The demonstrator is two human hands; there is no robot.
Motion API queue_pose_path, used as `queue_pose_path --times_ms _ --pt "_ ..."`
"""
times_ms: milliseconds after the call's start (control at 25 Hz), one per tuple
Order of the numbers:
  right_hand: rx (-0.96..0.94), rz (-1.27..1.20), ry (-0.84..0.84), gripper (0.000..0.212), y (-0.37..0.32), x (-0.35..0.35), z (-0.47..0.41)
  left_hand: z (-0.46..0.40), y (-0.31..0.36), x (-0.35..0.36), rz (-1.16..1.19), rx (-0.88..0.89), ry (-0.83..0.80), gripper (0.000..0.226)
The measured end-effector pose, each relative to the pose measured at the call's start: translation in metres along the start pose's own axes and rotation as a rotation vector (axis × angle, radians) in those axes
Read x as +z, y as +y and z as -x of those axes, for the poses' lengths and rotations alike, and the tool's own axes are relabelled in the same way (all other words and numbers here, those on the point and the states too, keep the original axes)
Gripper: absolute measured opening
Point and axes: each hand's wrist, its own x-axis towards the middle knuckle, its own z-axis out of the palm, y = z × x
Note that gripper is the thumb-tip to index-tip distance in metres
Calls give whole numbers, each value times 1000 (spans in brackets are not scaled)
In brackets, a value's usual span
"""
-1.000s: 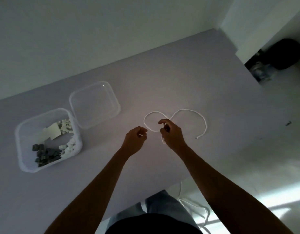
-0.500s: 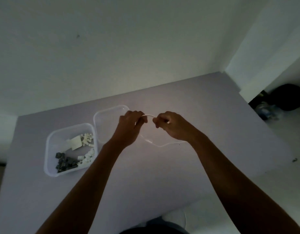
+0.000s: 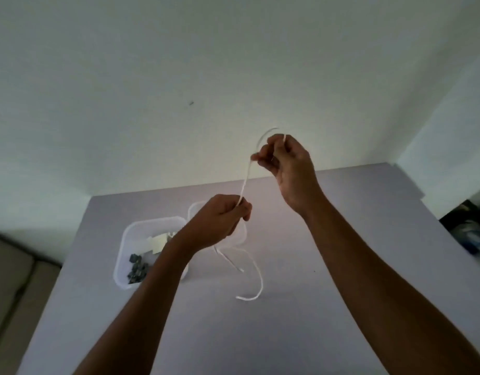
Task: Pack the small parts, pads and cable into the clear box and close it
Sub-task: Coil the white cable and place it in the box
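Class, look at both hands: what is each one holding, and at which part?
Both hold the white cable. The right hand pinches it near one end, raised high; the left hand grips it further along, the rest hanging down to the table.

Pale bare wall (image 3: 179, 77) behind a grey table (image 3: 287, 320), beige floor (image 3: 11, 280) left, dim light.

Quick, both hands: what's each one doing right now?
Left hand: grips the white cable, lower down.
Right hand: pinches the same cable, raised higher.
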Motion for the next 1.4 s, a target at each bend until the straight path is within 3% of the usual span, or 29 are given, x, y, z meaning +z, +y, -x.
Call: queue_pose_path --times_ms 40,120,200,320,400,480,600,680,760,800,880,1120,1240,1320,1400 --pt "-18 195 -46 21 7 6 0 7 10 -12 56 11 23 39" --pt "65 216 -150 24 17 23 6 17 24 -32 135 -12 23 47" --pt "253 -80 -192 27 12 37 11 20 27 -45 144 -78 35 48" --pt "451 -734 -317 28 0 57 11 25 7 -56 220 -246 125 45" --pt "390 -963 -343 25 -5 75 9 34 -12 -57 136 -385 98 46" --pt "307 -958 -324 23 -3 101 6 50 -24 -56 37 -418 -25 46" --pt "140 -604 -241 18 21 134 -6 72 -15 -68 -46 -319 -43 45" --pt "-53 -45 -160 14 50 150 -10 85 -9 -95 -213 -230 53 42" --pt "-199 529 -235 15 78 162 -8 94 -10 -126 -327 -148 159 44" --pt "-179 699 -310 20 88 168 -5 98 -13 -143 -346 -120 220 45" --pt "-16 785 -453 35 97 184 5 105 -21 -171 -318 -76 322 44" --pt "444 228 -715 48 87 239 20 117 -50 -216 105 47 483 34" --pt "699 -168 -817 49 82 254 18 116 -70 -225 117 41 562 37" --pt "706 -534 -809 43 79 273 14 116 -86 -228 121 -12 552 42" --pt "515 -885 -615 38 78 290 1 117 -99 -225 78 -93 423 42"
